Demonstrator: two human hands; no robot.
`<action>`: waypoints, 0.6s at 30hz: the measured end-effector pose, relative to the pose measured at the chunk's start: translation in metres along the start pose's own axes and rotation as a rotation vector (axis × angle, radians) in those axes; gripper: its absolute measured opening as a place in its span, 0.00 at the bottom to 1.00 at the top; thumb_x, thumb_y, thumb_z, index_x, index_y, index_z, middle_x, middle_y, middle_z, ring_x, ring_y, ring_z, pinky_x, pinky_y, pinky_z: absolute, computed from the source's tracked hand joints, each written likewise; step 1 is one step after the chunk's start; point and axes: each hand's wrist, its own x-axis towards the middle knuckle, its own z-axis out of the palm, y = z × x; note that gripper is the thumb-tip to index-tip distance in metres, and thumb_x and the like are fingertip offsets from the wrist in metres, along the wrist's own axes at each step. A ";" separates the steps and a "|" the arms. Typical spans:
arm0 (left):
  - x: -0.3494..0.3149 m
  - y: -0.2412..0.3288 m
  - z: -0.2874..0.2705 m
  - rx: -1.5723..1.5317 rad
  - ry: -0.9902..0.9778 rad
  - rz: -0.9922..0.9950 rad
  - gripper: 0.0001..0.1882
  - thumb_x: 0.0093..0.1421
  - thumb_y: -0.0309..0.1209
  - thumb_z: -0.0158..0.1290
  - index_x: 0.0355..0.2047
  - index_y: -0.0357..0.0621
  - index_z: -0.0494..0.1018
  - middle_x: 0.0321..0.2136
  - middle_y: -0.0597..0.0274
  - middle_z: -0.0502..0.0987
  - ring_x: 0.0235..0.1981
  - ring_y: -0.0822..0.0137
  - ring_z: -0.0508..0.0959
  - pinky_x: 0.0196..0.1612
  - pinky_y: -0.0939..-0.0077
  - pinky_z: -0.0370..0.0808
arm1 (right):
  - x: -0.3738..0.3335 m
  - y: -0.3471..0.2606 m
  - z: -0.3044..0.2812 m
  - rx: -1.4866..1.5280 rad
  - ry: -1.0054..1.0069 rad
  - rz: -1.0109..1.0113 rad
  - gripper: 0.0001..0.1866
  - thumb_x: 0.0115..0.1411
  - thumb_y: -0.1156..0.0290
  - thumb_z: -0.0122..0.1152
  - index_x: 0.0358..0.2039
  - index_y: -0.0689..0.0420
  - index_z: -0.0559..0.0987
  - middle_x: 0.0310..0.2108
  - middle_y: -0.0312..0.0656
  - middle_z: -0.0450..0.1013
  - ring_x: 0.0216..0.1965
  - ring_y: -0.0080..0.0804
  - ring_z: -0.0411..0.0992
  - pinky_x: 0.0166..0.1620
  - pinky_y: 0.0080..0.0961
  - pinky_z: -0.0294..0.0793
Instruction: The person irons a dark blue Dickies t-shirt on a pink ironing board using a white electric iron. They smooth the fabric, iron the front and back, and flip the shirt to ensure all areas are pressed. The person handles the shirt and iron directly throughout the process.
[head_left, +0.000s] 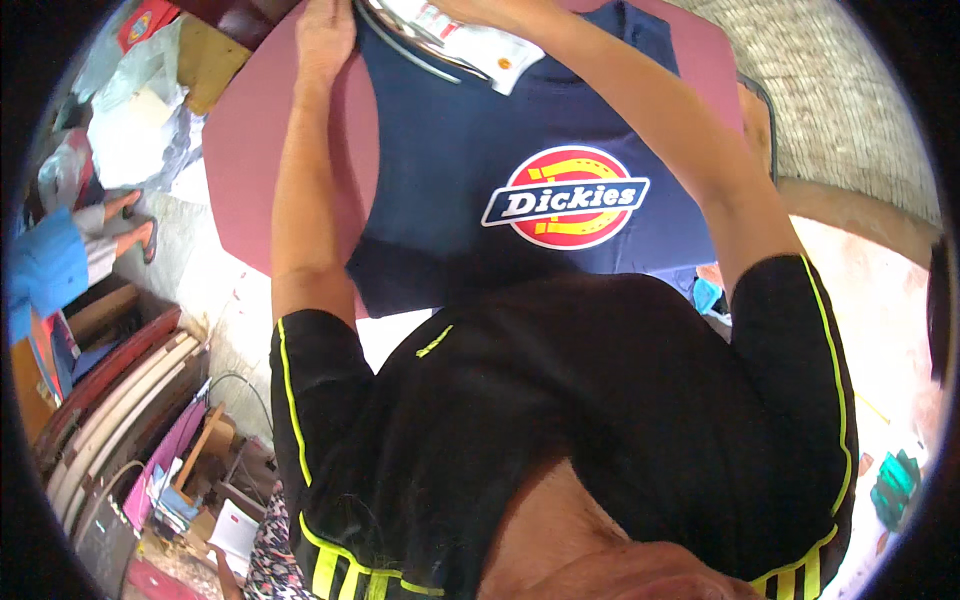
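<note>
On the desk point(245, 150), the shirt point(435, 185) is apparently being arranged at its far end by the left hand point(326, 32) and right hand point(490, 9), whose openness and hold cannot be told, with smoothing probably needed next.

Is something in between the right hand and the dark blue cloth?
Yes: at the top, a white printed piece covers part of the dark blue cloth beside the right hand. Whether it is held is unclear.
</note>
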 end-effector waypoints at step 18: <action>-0.112 0.202 0.070 0.153 -0.280 0.267 0.27 0.61 0.47 0.57 0.58 0.52 0.71 0.63 0.51 0.65 0.64 0.47 0.64 0.61 0.43 0.61 | -0.206 0.129 -0.296 -0.343 -0.220 0.351 0.23 0.69 0.50 0.52 0.48 0.58 0.77 0.31 0.46 0.78 0.32 0.34 0.77 0.39 0.33 0.75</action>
